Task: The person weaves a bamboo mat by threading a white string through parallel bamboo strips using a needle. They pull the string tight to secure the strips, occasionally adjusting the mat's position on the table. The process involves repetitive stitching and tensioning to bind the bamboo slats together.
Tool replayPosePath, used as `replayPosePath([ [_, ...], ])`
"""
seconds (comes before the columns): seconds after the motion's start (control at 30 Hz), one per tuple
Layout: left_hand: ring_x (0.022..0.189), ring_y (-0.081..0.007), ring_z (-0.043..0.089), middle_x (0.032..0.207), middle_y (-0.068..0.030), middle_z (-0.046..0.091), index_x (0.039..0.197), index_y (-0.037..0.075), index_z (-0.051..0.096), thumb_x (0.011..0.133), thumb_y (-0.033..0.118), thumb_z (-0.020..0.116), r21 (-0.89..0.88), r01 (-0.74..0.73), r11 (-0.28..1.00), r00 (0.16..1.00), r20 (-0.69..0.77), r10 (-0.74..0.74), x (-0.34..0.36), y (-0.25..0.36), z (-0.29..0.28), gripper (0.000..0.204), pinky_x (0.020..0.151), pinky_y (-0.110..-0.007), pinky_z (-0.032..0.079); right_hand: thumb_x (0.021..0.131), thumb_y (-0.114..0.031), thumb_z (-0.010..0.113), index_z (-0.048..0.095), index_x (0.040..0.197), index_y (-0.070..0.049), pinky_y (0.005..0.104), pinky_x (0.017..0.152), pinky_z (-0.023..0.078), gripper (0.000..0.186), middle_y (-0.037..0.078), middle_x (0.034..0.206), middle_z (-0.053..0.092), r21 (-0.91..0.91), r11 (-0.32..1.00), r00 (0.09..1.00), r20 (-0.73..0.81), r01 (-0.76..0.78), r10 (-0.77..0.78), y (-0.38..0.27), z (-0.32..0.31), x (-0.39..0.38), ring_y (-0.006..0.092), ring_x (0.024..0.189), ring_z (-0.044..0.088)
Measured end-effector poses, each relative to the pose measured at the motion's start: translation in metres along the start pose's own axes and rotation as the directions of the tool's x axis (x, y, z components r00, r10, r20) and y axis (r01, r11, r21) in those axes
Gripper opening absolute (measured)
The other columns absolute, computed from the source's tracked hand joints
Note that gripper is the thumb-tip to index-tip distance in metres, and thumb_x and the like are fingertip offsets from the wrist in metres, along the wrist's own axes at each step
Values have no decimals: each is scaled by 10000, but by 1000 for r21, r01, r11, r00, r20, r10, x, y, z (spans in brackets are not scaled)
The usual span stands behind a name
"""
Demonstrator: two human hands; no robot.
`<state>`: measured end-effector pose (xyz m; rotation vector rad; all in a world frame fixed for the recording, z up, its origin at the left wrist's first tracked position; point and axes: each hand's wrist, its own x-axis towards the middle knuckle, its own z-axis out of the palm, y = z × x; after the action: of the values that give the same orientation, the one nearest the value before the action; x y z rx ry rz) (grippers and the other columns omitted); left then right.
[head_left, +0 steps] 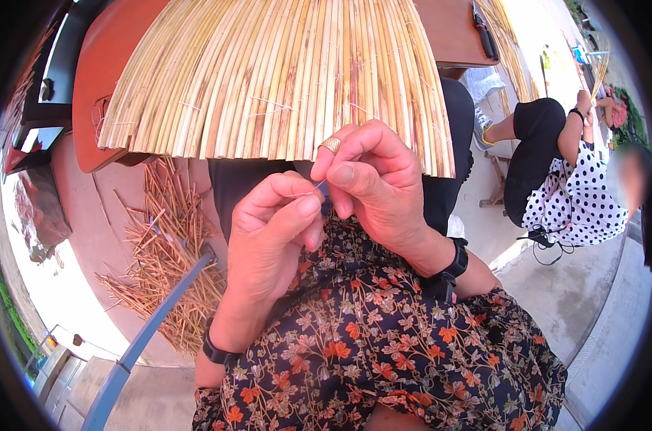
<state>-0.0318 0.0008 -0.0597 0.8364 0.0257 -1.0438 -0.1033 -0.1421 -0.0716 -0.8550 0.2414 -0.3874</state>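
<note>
My two hands meet just below the near edge of a mat of pale reed stalks [283,86], which white thread stitches together. My left hand [268,233] is closed, pinching a fine white thread [297,195] between thumb and forefinger. Facing it, my right hand [383,187] is also closed, its thumb and fingertips on a thin sliver that looks like a needle, mostly hidden by the fingers. The thread's tip and the sliver come together between the fingertips. A gold-coloured thimble ring [331,144] sits on a right finger.
Under the mat is a reddish-brown table [110,65], with a black-handled knife [484,32] at its far right. Cut stalks [175,251] lie heaped on the floor at left, beside a blue-grey metal bar [146,334]. A person in a polka-dot top [574,197] sits at right, holding stalks.
</note>
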Motion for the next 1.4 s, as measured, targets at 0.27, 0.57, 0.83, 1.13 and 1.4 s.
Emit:
replayPosePath([
  [0.27,620,-82,548,827,-16,589,956,30,624,919,56,662,-7,6,1000,1000,25,-5,-1,3,-2,60,558,-229,461,941,-90,654,546,961,-37,184,498,436,122,159,970,634,-87,996,1000,21,4,-2,0,0,1,74,550,516],
  [0.57,619,-78,545,815,-14,582,943,28,612,919,61,660,5,-3,1000,1000,15,3,-1,3,-2,64,561,-224,459,941,-73,645,545,958,-34,183,500,435,109,158,968,633,-116,993,999,38,34,-30,0,3,1,73,553,511],
  [0.83,608,-84,495,745,-11,568,879,47,609,917,86,634,329,-49,943,964,-231,131,0,8,-3,59,559,-232,389,940,-16,629,582,973,-28,172,485,412,58,100,897,680,102,995,999,47,-22,17,-3,3,-3,59,552,536],
  [1.13,586,-76,523,818,-38,570,990,-45,665,895,61,678,572,-167,803,974,-30,224,-20,25,-18,142,523,-199,432,938,-26,639,583,981,-30,180,489,430,71,107,919,688,-14,999,997,57,-53,54,-4,5,1,62,569,555],
  [1.4,625,-32,519,857,-9,577,1057,-28,690,864,-27,693,423,-108,900,993,9,115,-14,24,-12,193,524,-167,389,925,-28,631,559,957,-22,182,522,445,80,150,968,638,-184,983,997,70,-28,41,-6,10,1,76,576,539],
])
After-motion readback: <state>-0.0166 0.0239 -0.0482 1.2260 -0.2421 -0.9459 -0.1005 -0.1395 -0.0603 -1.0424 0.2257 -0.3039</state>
